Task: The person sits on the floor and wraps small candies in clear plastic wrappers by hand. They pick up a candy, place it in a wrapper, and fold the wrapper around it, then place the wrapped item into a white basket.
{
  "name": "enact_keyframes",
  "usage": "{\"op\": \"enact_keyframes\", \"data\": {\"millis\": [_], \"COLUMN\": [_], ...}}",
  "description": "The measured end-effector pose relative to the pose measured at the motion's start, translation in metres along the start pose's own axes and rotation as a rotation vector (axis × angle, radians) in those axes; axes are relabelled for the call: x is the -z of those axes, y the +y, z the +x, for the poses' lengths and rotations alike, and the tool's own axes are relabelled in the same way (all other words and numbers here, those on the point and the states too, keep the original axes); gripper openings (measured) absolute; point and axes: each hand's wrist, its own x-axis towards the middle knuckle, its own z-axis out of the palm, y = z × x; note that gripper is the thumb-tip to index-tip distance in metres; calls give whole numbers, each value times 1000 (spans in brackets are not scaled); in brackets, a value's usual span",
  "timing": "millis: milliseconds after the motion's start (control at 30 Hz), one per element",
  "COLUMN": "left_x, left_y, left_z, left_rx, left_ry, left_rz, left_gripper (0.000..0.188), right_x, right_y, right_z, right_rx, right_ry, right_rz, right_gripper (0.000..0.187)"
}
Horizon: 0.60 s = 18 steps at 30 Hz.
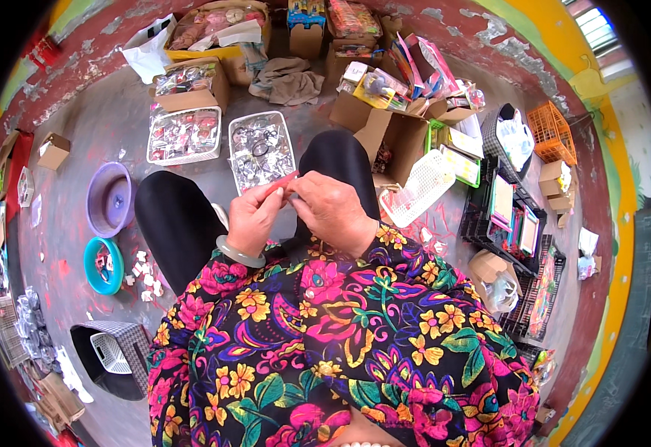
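In front of my knees both hands are raised and close together. My left hand (255,222), with a pale bangle (240,253) on its wrist, pinches a narrow red strip (284,179). The fingers of my right hand (331,206) are bent and closed at the strip's near side; what lies between them is too small to make out. Just beyond the hands is a white plastic basket (234,160) holding small clear packets, some with dark rings. Another white basket (153,158), with red and pink packets, stands to its left.
To the left are a purple basin (100,195), a turquoise basin (119,262) and scattered white pieces (147,280). Right of my knees are an open cardboard box (402,141), a white perforated basket (424,190) and black crates (482,229). Filled boxes line the far wall.
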Motion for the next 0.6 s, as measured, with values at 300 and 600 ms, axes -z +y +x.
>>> {"op": "enact_keyframes", "data": {"millis": [300,600], "left_x": [-6,-5], "left_y": [6,5], "left_z": [-3,-3], "left_rx": [-27,-31], "left_ry": [-19,-42], "left_rz": [31,27], "left_gripper": [19,20], "right_x": [10,2], "right_y": [15,25], "right_z": [7,1], "right_rx": [-371,-382], "right_ry": [-84,-15], "right_rz": [428,699], "right_gripper": [19,7]}}
